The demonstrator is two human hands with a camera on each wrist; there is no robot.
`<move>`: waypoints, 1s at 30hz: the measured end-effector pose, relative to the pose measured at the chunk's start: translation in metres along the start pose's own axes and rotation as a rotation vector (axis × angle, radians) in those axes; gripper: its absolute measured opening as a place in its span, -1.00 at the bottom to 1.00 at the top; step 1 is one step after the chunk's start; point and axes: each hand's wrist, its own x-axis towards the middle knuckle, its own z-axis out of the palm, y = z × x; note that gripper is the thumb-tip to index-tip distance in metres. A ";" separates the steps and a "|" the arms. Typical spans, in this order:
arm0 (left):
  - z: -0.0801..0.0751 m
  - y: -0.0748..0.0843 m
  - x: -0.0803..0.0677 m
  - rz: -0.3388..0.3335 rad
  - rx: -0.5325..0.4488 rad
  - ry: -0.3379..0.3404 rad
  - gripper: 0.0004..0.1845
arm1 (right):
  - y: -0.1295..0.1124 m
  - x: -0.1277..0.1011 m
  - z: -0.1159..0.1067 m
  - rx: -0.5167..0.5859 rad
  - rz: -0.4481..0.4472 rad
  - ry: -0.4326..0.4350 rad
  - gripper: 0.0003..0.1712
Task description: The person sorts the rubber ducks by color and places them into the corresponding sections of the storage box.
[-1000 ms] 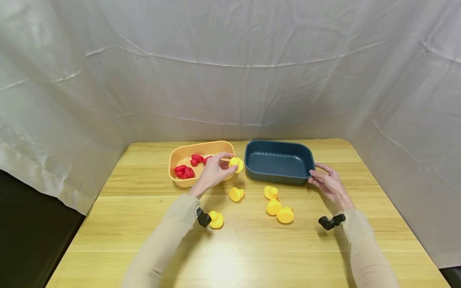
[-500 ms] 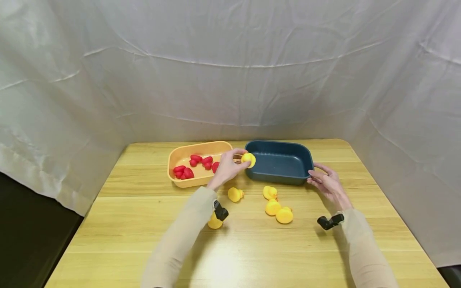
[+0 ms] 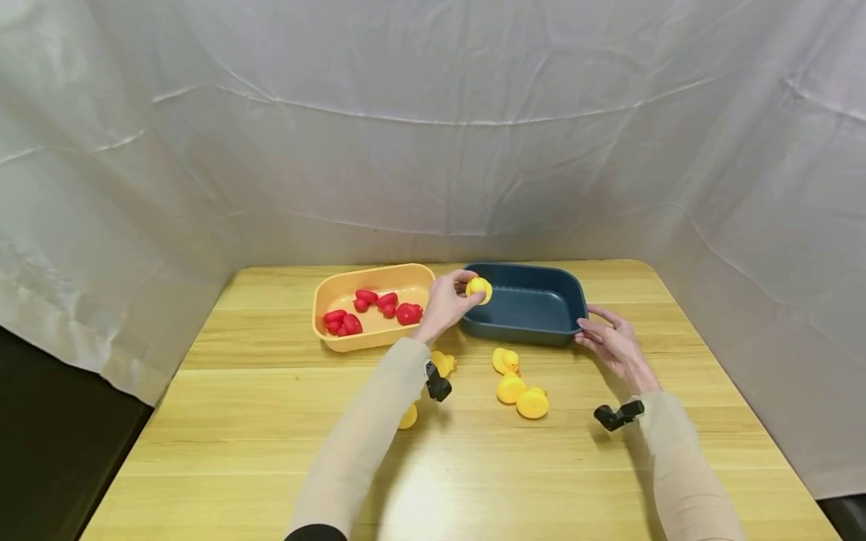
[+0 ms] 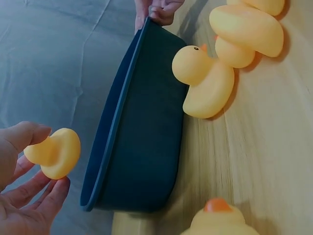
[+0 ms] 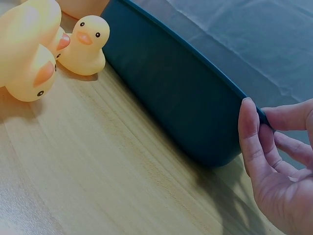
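My left hand [image 3: 465, 293] pinches a small yellow rubber duck [image 3: 479, 288] between thumb and fingers, above the left rim of a dark blue tub [image 3: 541, 330]. The left wrist view shows that duck [image 4: 55, 152] in the air just outside the tub's wall [image 4: 142, 142]. My right hand [image 3: 590, 330] holds the tub's near right corner, with the thumb [image 5: 248, 122] on the outer wall and the fingers over the rim. Several more yellow ducks [image 3: 511, 388] lie on the wooden table in front of the tub.
An orange tub [image 3: 338, 342] with several red pieces [image 3: 409, 312] stands left of the blue one. Two ducks [image 3: 444, 362] [image 3: 409, 418] lie partly under my left forearm. White cloth hangs behind and beside the table [image 3: 237, 451]. Its left edge drops to a dark floor.
My left hand has carried the duck rightward from over the orange tub to the blue tub's left rim. The right hand has stayed on the tub's corner.
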 end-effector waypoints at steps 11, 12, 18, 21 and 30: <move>0.012 0.002 0.009 -0.020 0.052 0.013 -0.59 | 0.000 0.000 0.000 0.002 0.001 -0.001 -0.21; 0.013 0.002 0.009 -0.020 0.056 0.015 -0.59 | 0.001 0.000 0.000 0.004 0.001 -0.003 -0.21; 0.018 0.004 0.012 -0.036 0.054 0.024 -0.58 | 0.000 -0.001 -0.001 -0.001 0.000 -0.007 -0.20; 0.019 0.004 0.013 -0.035 0.039 0.024 -0.58 | 0.000 -0.001 -0.001 -0.008 0.001 -0.003 -0.20; 0.012 0.002 0.011 -0.028 0.019 0.025 -0.58 | -0.001 -0.002 0.000 -0.003 0.004 -0.008 -0.19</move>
